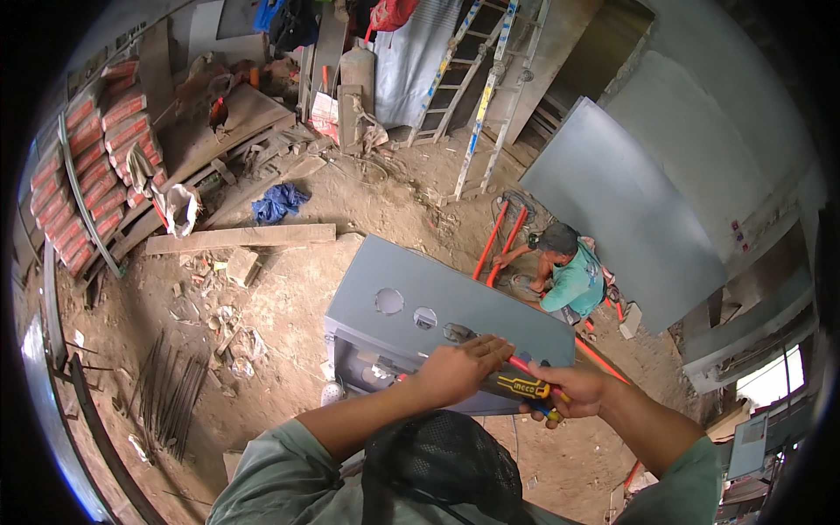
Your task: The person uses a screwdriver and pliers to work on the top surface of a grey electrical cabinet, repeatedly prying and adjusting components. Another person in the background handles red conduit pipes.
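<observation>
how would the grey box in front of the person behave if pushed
The grey box is probably stiff, given its flat face and straight-looking edges. It may be light for its size, since its open side shows a hollow inside. Its boxy shape suggests sliding or tipping, not rolling.

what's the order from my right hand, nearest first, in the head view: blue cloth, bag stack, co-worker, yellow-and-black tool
From the right hand:
1. yellow-and-black tool: against the hand, on its left
2. co-worker: ahead, just beyond the grey metal box
3. blue cloth: ahead and to the left
4. bag stack: far left
</observation>
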`<action>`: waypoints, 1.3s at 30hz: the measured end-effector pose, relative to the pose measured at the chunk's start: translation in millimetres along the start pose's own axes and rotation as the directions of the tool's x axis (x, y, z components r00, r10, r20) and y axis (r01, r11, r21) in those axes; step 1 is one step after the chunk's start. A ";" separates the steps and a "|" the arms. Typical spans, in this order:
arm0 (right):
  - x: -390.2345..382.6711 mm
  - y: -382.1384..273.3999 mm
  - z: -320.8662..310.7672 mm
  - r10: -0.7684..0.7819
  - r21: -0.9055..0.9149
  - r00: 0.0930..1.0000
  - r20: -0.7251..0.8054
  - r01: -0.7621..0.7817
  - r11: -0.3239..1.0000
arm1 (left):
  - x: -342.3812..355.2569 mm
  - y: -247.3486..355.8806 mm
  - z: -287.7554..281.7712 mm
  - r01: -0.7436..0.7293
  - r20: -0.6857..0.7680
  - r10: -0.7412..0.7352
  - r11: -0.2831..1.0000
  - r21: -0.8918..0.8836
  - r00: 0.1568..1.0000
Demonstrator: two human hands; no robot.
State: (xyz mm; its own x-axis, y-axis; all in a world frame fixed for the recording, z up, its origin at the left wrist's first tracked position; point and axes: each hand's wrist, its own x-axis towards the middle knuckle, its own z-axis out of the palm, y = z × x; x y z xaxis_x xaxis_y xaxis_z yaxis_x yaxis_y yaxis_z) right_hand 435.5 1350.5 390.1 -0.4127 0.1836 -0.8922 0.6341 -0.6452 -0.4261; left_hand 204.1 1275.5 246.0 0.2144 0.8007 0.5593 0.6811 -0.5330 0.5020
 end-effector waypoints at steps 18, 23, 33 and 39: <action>35.6 49.0 9.2 -0.165 -0.154 0.956 -0.242 0.130 0.979 | -14.0 -6.2 11.1 -0.048 0.131 0.044 0.998 0.033 0.990; 40.8 70.0 4.2 -0.221 -0.226 0.942 -0.253 0.164 0.960 | -18.5 -4.3 15.3 -0.104 0.129 0.092 0.990 0.091 0.987; 8.2 47.2 40.8 -0.356 -0.156 0.903 -0.240 0.326 0.932 | -26.9 7.9 7.0 -0.048 -0.011 0.049 0.994 0.102 0.999; 1.8 48.6 50.1 -0.641 -0.237 0.710 -0.292 0.596 0.767 | -23.3 9.3 5.9 -0.013 -0.082 0.026 0.988 0.154 0.996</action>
State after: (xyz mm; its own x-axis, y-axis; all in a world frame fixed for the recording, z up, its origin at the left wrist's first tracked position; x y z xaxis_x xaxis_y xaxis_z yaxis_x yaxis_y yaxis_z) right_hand 432.9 1282.3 375.3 -0.5085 0.7607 -0.4035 0.3958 -0.2097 -0.8941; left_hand 209.5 1253.5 233.7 0.1742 0.7615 0.6243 0.7778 -0.4952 0.3871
